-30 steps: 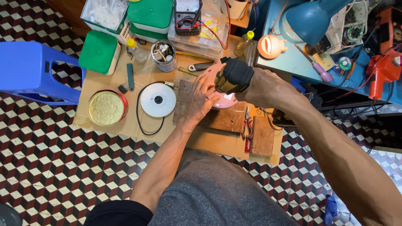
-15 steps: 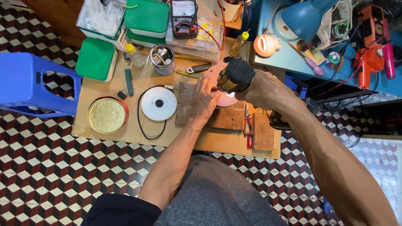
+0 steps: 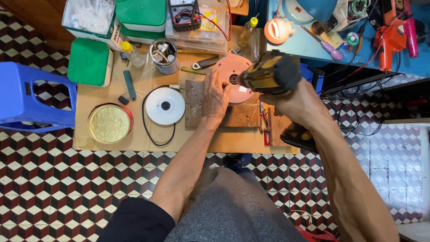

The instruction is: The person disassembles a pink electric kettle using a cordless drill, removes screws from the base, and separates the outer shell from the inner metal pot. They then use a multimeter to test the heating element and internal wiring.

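The right hand (image 3: pixel 295 101) is closed around a drill (image 3: pixel 268 74), its tip at the hub of a pink disc (image 3: pixel 228 71). The disc is pressed flat by the left hand (image 3: pixel 215 94) on a board (image 3: pixel 242 114). A white disc (image 3: pixel 165 105) lies apart on the surface (image 3: pixel 112 89), so the work is judged midway.

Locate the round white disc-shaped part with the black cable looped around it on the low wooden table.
In the head view, the round white disc-shaped part lies left of centre on the low wooden table, between the gold round tin lid and the left hand.
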